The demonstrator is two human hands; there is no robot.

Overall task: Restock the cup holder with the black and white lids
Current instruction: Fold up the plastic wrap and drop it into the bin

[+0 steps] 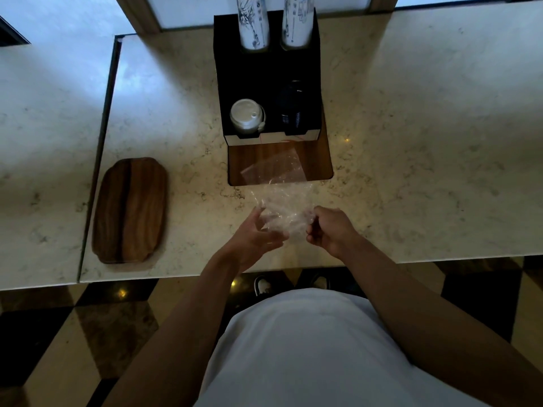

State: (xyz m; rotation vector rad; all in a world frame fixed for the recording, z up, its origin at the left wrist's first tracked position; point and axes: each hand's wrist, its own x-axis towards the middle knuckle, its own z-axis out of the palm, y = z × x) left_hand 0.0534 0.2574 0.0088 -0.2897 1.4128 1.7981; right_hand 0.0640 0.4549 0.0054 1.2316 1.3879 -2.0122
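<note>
A black cup holder (266,71) stands on the marble counter, on a wooden base (317,160). Its front left slot holds a stack of white lids (246,115); the front right slot holds a stack of black lids (291,105). Two stacks of printed paper cups (252,23) rise from the rear slots. Below the holder a crumpled clear plastic bag (282,198) lies partly on the base and partly on the counter. My left hand (258,237) touches the bag's near left side with fingers spread. My right hand (330,230) pinches the bag's near right edge.
A wooden tray (130,210) lies on the counter to the left. A seam (100,151) divides the counter from a lower slab further left. The counter's front edge runs just under my hands, with a checkered floor and my shoes (263,284) below.
</note>
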